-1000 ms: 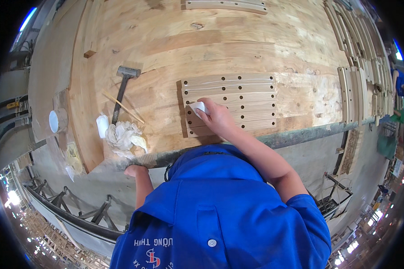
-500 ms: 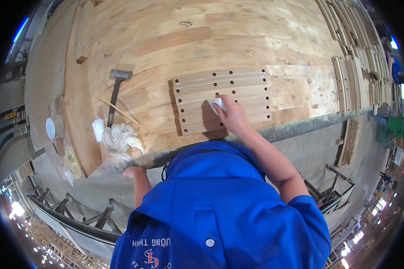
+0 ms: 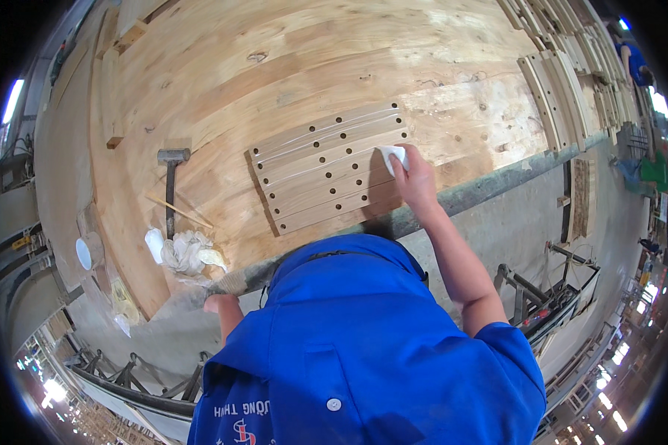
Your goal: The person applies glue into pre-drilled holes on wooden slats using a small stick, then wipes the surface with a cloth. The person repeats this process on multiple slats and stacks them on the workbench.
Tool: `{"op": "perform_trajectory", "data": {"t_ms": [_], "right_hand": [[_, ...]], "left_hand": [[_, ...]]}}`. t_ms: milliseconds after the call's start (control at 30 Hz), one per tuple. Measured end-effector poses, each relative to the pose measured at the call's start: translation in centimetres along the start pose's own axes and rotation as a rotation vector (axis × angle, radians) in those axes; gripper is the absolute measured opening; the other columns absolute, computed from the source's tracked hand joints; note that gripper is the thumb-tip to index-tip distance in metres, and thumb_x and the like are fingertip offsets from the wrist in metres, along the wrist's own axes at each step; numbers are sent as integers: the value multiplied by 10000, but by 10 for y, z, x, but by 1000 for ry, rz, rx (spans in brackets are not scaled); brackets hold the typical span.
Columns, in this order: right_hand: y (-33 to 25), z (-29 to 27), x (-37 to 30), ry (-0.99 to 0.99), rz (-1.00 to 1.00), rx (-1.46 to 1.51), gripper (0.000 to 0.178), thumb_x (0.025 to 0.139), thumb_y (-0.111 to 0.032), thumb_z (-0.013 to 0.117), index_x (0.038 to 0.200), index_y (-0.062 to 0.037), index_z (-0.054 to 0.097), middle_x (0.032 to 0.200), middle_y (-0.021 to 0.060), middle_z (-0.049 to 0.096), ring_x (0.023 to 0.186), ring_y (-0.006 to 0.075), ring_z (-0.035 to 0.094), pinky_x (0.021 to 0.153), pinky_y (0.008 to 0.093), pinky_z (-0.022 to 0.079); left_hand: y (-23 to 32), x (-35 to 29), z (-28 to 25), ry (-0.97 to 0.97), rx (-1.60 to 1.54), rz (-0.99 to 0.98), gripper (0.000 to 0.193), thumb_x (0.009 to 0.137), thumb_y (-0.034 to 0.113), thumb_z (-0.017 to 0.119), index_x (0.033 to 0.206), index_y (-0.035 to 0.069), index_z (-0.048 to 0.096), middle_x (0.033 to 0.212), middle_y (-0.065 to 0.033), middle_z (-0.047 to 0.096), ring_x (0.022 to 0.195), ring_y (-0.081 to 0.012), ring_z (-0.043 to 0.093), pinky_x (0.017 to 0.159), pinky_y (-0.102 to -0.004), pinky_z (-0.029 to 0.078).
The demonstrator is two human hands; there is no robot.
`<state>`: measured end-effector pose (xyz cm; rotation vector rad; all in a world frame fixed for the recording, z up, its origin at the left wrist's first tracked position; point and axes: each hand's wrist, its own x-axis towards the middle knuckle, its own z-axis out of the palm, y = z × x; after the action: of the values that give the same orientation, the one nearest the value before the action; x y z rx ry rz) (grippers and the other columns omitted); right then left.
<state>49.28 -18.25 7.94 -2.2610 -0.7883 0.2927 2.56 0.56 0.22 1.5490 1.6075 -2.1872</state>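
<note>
- Right hand (image 3: 417, 182): clasped round white bottle (image 3: 391, 158), thumb and fingers hiding much of its body; narrow end toward the left.
- Bottle: over right part of slats (image 3: 339, 165), low at the wood; contact at the tip too small to make out.
- Handling of bottle, by judgement: light, smooth, thin-walled, likely to yield under a squeeze; best hold round the body, clear of the narrow end.
- Slats: pale wood, side by side near the front edge of bench (image 3: 304, 81), slightly askew to it; dark round holes at the ends and about the middle.
- White lines (image 3: 293, 172): thin, lengthwise on the upper slats; apparently wet, so probably slick and easily smeared.
- Handling of slats, by judgement: stiff, fairly light singly, not fragile; best taken by the ends or bare outer edges, away from the lines.
- Left hand (image 3: 221, 302): at bench edge, left of the torso, well apart from slats; no telling from this view whether gripping the edge or merely resting.
- Near left hand: crumpled cloth (image 3: 189, 252), with white container (image 3: 154, 243) just beside.
- Farther up: mallet (image 3: 172, 158), thin stick (image 3: 178, 210) across its handle.
- Far right: stacked strips (image 3: 553, 104).
</note>
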Motion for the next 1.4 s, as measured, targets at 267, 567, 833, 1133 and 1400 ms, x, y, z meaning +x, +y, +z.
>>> {"op": "perform_trajectory", "data": {"t_ms": [267,567,833,1133,1400], "right_hand": [[32,-21,9,131,87,-55,266,918,-218,632,1130,-65,588,871,214,675,794,380,670,701,438,527],[10,-4,-9,-251,741,1730,275,1008,-278,519,1227,-115,479,925,93,628,608,113,474,488,224,372],[-79,77,-56,-252,193,680,308,967,-270,581,1176,-43,580,885,110,660,729,169,616,612,307,486],[-121,114,-75,-319,-6,178,330,944,-327,582,1165,-83,576,858,202,681,765,406,657,674,478,515],[-115,108,-80,-216,6,127,302,938,-269,601,1170,-76,582,860,222,671,785,403,661,670,458,513]], "left_hand": [[-5,-11,0,85,-35,12,417,877,462,560,1227,261,666,1303,1,626,1182,-186,604,901,-380,509],[-2,-7,2,66,-81,8,484,894,479,521,1314,253,599,1374,-15,571,1255,-217,548,984,-420,467],[2,6,9,-14,41,18,495,953,466,420,1383,243,524,1426,-8,522,1306,-198,494,1031,-415,430],[-20,16,31,104,-280,148,477,958,431,452,1340,159,543,1356,-63,556,1206,-235,555,986,-442,450],[-34,32,61,104,-1190,276,498,962,462,425,1330,140,517,1323,-89,554,1169,-267,562,949,-451,465]]}}
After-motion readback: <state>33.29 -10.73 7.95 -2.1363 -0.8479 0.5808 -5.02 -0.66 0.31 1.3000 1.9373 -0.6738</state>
